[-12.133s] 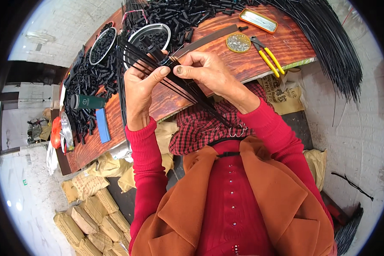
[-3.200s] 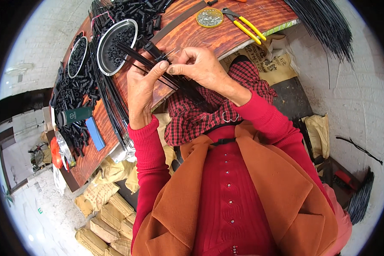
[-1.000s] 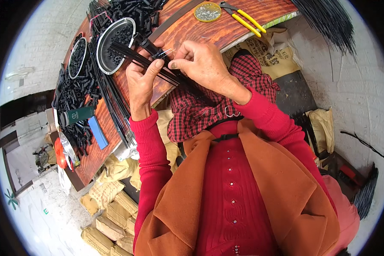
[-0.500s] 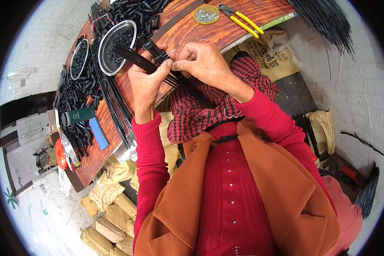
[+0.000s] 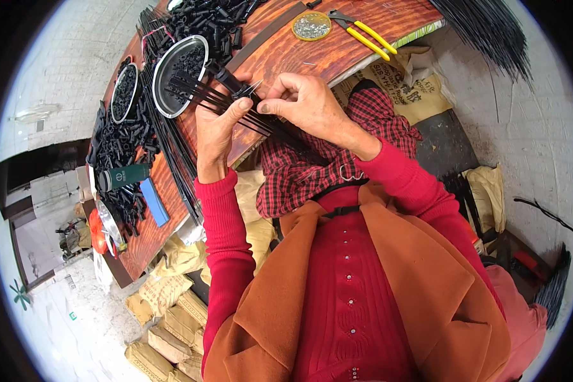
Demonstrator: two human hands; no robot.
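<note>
1. Left hand (image 5: 215,130): the fingers are closed around a bundle of thin black plastic rods (image 5: 200,95), with the thumb tip pressed down on top of the bundle. The rods fan out past the fingers toward the upper left.
2. Right hand (image 5: 305,105): the thumb and forefinger are pinched together on a small black tubular connector (image 5: 240,91) at the point where the rods converge. The remaining fingers are curled. The two hands are just beside each other, thumb tips nearly touching.
3. Position of the rod bundle: it is held above the near edge of the reddish-brown wooden worktop (image 5: 280,57). Its far ends lie over a round metal-rimmed dish of short black tube pieces (image 5: 179,75). Its near ends run down under the right hand toward a red-and-black checked cloth (image 5: 312,172) on the person's lap.
4. A second round metal-rimmed dish (image 5: 123,91) sits to the left of the first, surrounded by a loose heap of short black tube pieces (image 5: 118,149).
5. A pile of long black rods (image 5: 172,143) lies along the worktop between the dishes and the left hand.
6. At the far edge, a round tin of small metal parts (image 5: 311,26) lies just beside yellow-handled pliers (image 5: 363,35).
7. At the left end of the worktop lie a dark green cylindrical bottle (image 5: 124,176) and a blue flat block (image 5: 154,202).
</note>
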